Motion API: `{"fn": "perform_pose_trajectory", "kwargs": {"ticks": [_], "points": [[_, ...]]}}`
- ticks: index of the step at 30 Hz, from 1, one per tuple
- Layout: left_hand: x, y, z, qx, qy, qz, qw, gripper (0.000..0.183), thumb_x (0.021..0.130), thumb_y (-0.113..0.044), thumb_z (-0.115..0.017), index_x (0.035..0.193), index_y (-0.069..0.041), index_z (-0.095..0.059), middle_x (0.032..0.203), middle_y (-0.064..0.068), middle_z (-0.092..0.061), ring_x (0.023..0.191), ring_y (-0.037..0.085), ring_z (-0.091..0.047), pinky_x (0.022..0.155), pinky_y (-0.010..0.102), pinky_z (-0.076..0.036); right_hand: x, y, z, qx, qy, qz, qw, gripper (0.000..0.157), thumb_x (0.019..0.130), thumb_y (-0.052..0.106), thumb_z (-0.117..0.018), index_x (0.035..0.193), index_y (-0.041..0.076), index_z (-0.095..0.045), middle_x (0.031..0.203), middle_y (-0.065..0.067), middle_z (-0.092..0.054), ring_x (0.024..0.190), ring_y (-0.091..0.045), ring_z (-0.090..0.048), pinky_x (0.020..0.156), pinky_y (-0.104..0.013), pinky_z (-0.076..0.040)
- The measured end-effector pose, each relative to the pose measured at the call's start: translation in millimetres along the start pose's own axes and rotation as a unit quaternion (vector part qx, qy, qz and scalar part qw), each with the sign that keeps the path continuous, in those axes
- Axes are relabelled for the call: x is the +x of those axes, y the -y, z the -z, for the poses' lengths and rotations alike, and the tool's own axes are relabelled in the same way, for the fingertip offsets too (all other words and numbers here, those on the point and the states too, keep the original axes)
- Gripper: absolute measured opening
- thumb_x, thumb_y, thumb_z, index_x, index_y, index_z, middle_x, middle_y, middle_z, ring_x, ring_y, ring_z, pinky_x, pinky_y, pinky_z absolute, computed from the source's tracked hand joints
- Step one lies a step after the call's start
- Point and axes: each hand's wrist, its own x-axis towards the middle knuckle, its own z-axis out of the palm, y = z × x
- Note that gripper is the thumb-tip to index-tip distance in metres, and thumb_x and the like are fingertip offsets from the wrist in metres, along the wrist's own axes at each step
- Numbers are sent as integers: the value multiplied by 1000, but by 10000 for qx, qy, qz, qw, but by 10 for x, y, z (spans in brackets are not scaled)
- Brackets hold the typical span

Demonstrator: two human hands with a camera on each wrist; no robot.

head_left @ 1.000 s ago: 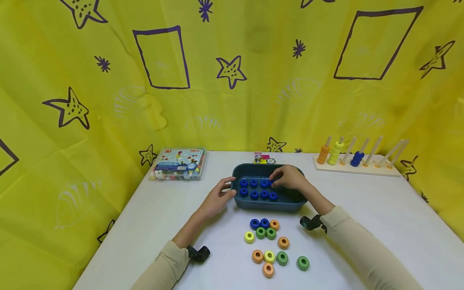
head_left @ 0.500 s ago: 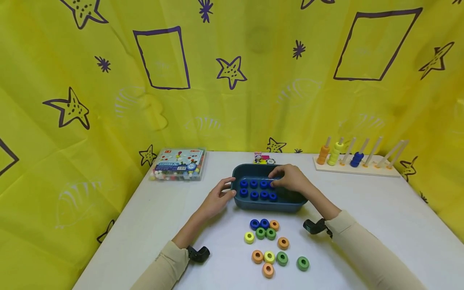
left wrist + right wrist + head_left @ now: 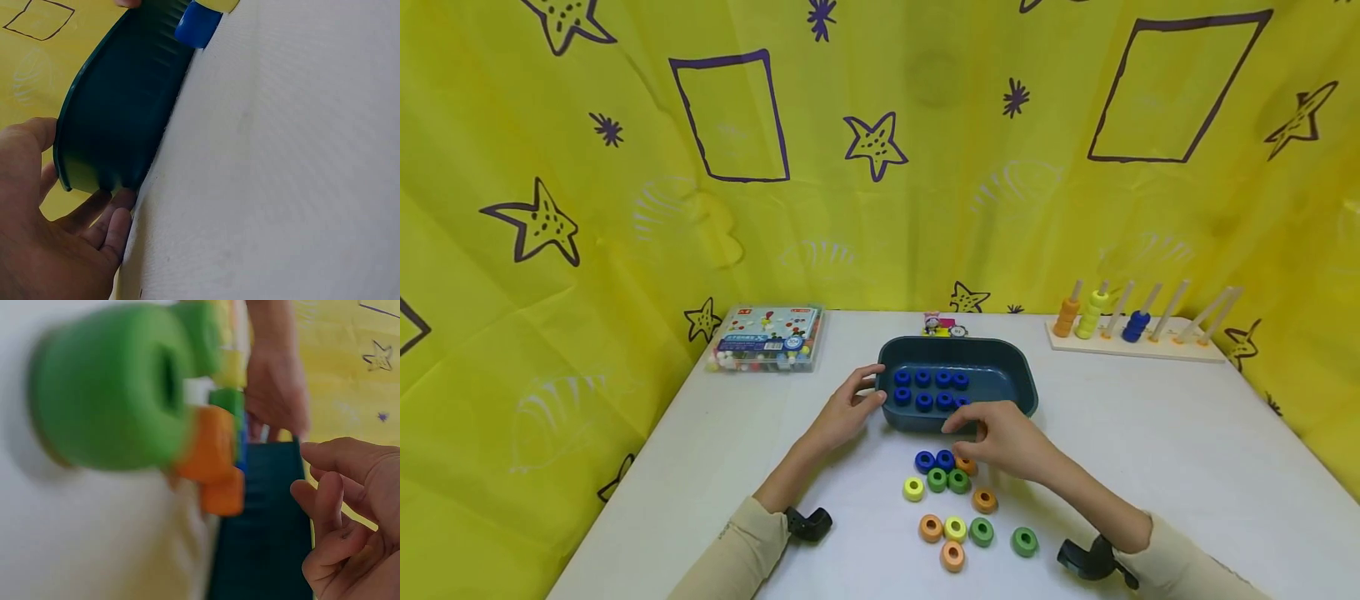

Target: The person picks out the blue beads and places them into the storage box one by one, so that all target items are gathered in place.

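Observation:
A dark teal plastic basin (image 3: pixel 1015 367) stands on the table, with two rows of blue rings (image 3: pixel 922 379) inside. My left hand (image 3: pixel 838 417) holds the basin's left end, thumb at the rim and fingers against the end wall. My right hand (image 3: pixel 1007 442) hovers just in front of the basin, thumb and fingers parted with nothing between them. Below it lies a partly covered orange ring (image 3: pixel 967 467), beside blue rings (image 3: pixel 945 459) and green rings (image 3: pixel 958 481). Closer to me lie further orange rings, yellow rings (image 3: pixel 955 529) and a green ring (image 3: pixel 1024 542).
A pegged wooden board (image 3: pixel 1138 342) with orange, yellow and blue rings stands at the back right. A clear box (image 3: pixel 767 340) of coloured pieces is at the back left. Behind the basin lies a small colourful toy (image 3: pixel 945 325). A yellow curtain (image 3: pixel 880 217) hangs behind the table.
My right hand has let go of a blue ring in the basin's back row and come back toward me, over the near rim to the loose rings. My left hand stays at the basin.

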Motion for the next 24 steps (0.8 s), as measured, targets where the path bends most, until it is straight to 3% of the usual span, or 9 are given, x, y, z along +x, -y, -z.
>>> {"fn": "perform_pose_trajectory", "kwargs": {"ticks": [4,8,16,24], "points": [[5,11,-1,-20,12,-61,10000,50,93,-38,-55,139,-26,-41,136,5,-45,115,25,-51,92,43,-43,-26,-6,-157,-178,109,-259,9994,20,77,24,-76,97,23,-71,65,9,-55,51,-7,-47,46,-23,-39],[7,9,-3,-30,12,-76,10000,51,93,-38,-55,139,-24,-40,136,5,-46,115,24,-51,92,42,-43,-25,-17,-258,-394,117,-387,9984,19,76,25,-76,94,26,-70,71,13,-57,54,-7,-47,48,-24,-40],[-5,-15,5,-27,37,-95,9999,51,93,-37,-55,140,-23,-40,136,8,-46,115,26,-52,92,43,-43,14,-30,-295,-441,310,-524,9972,14,76,23,-76,88,26,-69,79,15,-62,63,-6,-50,55,-25,-43],[-124,-321,49,-132,203,-186,9995,48,96,-22,-53,140,-10,-39,135,20,-44,114,34,-52,91,47,-42,21,-8,-273,-538,267,-419,9973,13,76,25,-76,87,26,-69,79,17,-63,65,-3,-51,57,-23,-44]]}}
